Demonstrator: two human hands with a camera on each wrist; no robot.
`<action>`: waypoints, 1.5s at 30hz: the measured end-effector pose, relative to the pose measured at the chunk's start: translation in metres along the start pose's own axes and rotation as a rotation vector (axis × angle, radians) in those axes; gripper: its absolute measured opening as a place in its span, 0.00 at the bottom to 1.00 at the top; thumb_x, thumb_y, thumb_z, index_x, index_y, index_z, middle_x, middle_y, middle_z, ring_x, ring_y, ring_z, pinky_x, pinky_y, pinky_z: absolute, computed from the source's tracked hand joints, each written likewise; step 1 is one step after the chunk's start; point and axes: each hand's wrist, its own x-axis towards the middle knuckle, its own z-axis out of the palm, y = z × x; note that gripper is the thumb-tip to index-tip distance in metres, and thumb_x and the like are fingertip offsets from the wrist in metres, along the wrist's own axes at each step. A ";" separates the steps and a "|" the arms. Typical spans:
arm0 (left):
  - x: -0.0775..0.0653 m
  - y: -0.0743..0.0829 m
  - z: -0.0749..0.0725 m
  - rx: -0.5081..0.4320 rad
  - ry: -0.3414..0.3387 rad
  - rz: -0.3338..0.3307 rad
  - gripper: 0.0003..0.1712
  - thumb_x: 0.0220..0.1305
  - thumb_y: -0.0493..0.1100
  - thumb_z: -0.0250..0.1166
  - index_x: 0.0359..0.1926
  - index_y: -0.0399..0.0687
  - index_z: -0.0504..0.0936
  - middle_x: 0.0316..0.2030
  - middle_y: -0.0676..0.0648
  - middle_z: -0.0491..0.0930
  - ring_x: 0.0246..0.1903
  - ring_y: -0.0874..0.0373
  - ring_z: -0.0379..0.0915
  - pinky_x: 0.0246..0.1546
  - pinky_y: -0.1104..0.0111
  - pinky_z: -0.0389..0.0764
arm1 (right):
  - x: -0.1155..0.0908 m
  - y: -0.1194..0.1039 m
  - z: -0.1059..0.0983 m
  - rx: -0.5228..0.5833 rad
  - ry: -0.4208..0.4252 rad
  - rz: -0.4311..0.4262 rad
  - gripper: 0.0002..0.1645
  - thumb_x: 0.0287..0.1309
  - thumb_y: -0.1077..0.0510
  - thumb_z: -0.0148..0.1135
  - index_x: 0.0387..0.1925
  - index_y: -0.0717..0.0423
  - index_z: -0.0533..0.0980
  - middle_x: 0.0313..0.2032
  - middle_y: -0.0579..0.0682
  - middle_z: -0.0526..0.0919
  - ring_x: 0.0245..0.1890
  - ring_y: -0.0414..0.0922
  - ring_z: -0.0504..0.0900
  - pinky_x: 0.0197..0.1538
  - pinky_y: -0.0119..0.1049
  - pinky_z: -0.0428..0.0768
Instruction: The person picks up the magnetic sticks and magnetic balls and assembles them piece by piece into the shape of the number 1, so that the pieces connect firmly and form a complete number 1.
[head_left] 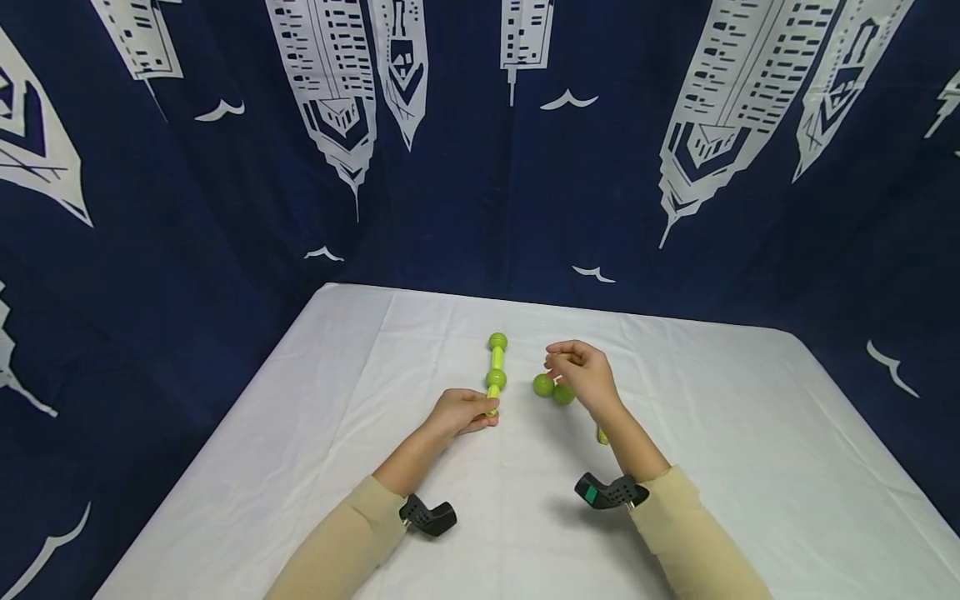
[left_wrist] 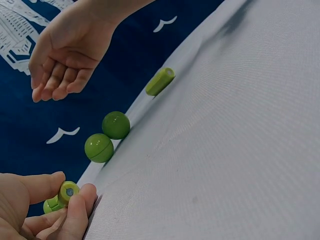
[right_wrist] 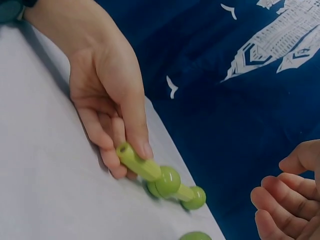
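My left hand (head_left: 461,411) pinches the near yellow-green rod (head_left: 492,398) between thumb and fingers. That rod joins a green ball (head_left: 496,378), followed by another rod (head_left: 497,358) and a far ball (head_left: 498,341), all in one line. In the left wrist view, the held rod's end (left_wrist: 69,191) shows a grey round centre. My right hand (head_left: 585,375) hovers over two loose green balls, its fingers loosely bent and nothing in them. These balls, one left (head_left: 543,385) and one right (head_left: 563,394), lie side by side. In the right wrist view my right hand (right_wrist: 292,195) is partly cut off.
A loose yellow-green rod (left_wrist: 160,81) lies on the white cloth; in the head view the right forearm partly covers it. The white-covered table (head_left: 360,350) ends at a dark blue curtain (head_left: 465,208) with white building prints.
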 end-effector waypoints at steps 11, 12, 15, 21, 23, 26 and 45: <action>0.000 -0.001 0.001 0.003 -0.002 0.018 0.16 0.63 0.37 0.67 0.47 0.28 0.80 0.26 0.46 0.83 0.25 0.65 0.80 0.29 0.80 0.82 | 0.008 0.014 -0.008 -0.191 -0.014 -0.069 0.16 0.63 0.62 0.59 0.49 0.68 0.77 0.38 0.55 0.83 0.37 0.45 0.80 0.41 0.31 0.79; 0.000 -0.001 0.001 0.000 -0.003 0.019 0.16 0.64 0.37 0.67 0.47 0.28 0.79 0.26 0.46 0.83 0.25 0.65 0.80 0.29 0.80 0.82 | 0.009 0.016 -0.008 -0.223 -0.017 -0.072 0.16 0.63 0.61 0.60 0.49 0.67 0.77 0.39 0.55 0.82 0.39 0.47 0.80 0.43 0.33 0.79; 0.000 -0.001 0.001 -0.004 -0.005 0.024 0.16 0.64 0.37 0.67 0.47 0.27 0.79 0.27 0.47 0.83 0.24 0.65 0.80 0.29 0.80 0.82 | 0.011 0.022 -0.008 -0.313 -0.039 -0.092 0.20 0.62 0.59 0.62 0.52 0.67 0.76 0.41 0.57 0.82 0.45 0.52 0.79 0.48 0.42 0.79; -0.001 -0.001 0.001 -0.014 -0.009 0.032 0.17 0.63 0.37 0.67 0.47 0.27 0.79 0.28 0.47 0.83 0.25 0.64 0.81 0.29 0.79 0.82 | 0.016 0.036 -0.007 -0.470 -0.127 -0.108 0.28 0.59 0.56 0.67 0.57 0.66 0.73 0.50 0.62 0.80 0.54 0.59 0.76 0.57 0.54 0.75; -0.001 -0.001 0.001 -0.017 -0.009 0.030 0.16 0.63 0.37 0.67 0.47 0.27 0.79 0.27 0.47 0.83 0.25 0.64 0.81 0.29 0.80 0.82 | 0.017 0.040 -0.006 -0.519 -0.159 -0.102 0.30 0.58 0.55 0.67 0.59 0.65 0.72 0.53 0.63 0.78 0.56 0.60 0.74 0.58 0.56 0.74; -0.002 -0.001 0.000 -0.017 -0.009 0.027 0.16 0.63 0.37 0.67 0.47 0.27 0.79 0.26 0.47 0.83 0.25 0.65 0.80 0.28 0.80 0.81 | 0.018 0.044 -0.004 -0.566 -0.186 -0.089 0.33 0.56 0.53 0.69 0.59 0.65 0.72 0.54 0.64 0.77 0.57 0.60 0.74 0.58 0.56 0.74; 0.000 -0.002 0.001 -0.003 -0.002 0.031 0.16 0.64 0.37 0.67 0.47 0.27 0.79 0.27 0.46 0.82 0.25 0.65 0.80 0.28 0.80 0.82 | 0.016 0.053 0.006 -0.693 -0.133 -0.102 0.31 0.51 0.53 0.73 0.53 0.66 0.76 0.46 0.59 0.81 0.45 0.54 0.78 0.51 0.50 0.77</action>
